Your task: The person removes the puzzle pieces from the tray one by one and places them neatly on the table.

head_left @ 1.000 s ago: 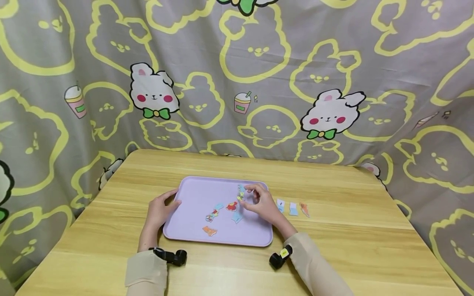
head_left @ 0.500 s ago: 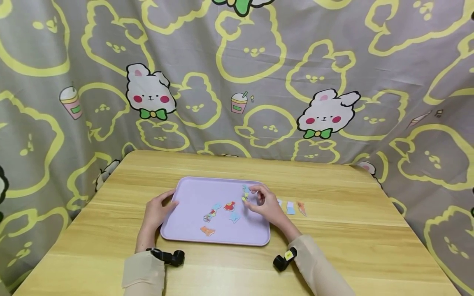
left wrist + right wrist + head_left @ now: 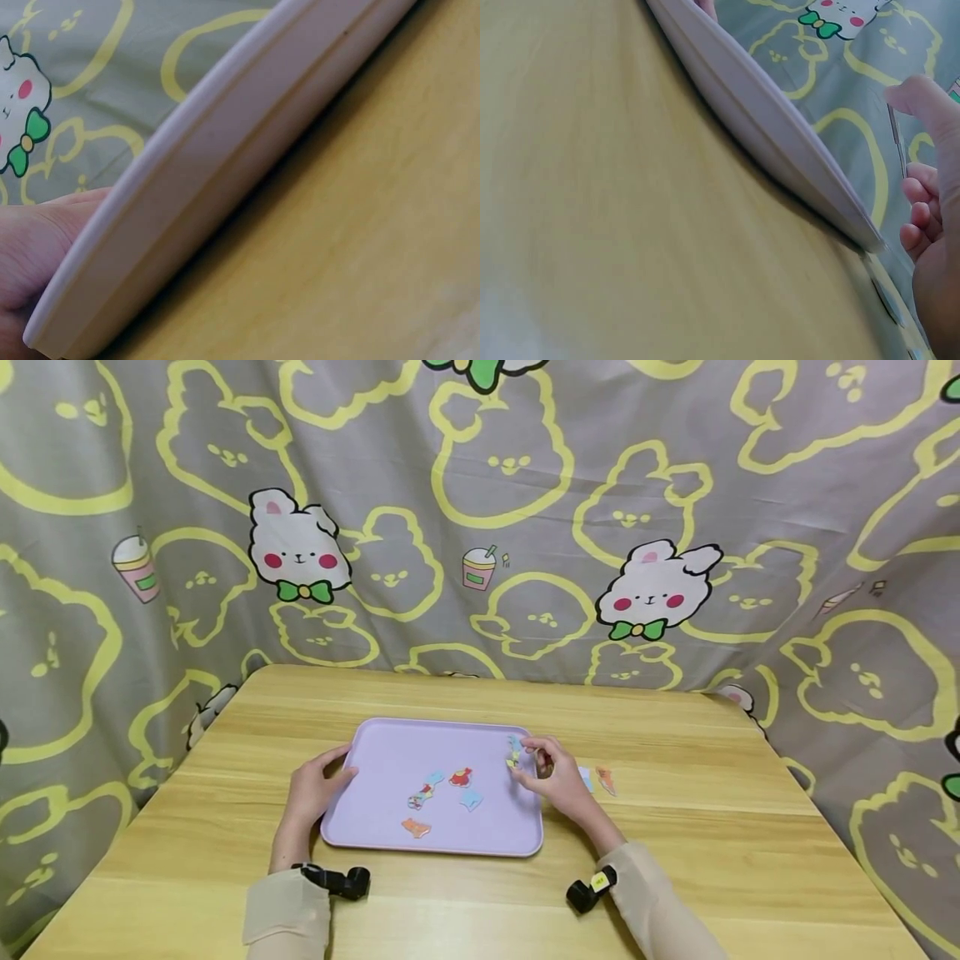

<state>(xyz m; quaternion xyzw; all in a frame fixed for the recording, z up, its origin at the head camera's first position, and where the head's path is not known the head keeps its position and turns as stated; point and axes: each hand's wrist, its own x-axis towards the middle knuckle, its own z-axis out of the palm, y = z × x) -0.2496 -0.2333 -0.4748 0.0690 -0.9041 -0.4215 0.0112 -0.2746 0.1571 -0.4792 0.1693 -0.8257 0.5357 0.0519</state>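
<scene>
A lilac tray (image 3: 390, 827) lies on the wooden table. My left hand (image 3: 311, 789) grips its left rim, thumb on the edge; the left wrist view shows part of that hand (image 3: 34, 247) behind the tray's side (image 3: 187, 161). Above the tray's right edge, my right hand (image 3: 558, 781) pinches a blue-and-yellow puzzle piece (image 3: 513, 750) between thumb and fingers. Seen edge-on in the right wrist view, that piece (image 3: 895, 127) is thin. On the tray lie a red piece (image 3: 461, 777), a pale blue one (image 3: 471, 800), an orange one (image 3: 416, 828) and a multicoloured strip (image 3: 422, 795).
Right of the tray, an orange piece (image 3: 606, 781) and a pale blue piece (image 3: 587, 778) lie on the table (image 3: 720, 852), partly near my right hand. A patterned grey curtain (image 3: 405, 452) hangs behind the table.
My right hand has moved right with the pinched puzzle piece, from above the other pieces to the tray's right edge. The left hand stays at the left rim.
</scene>
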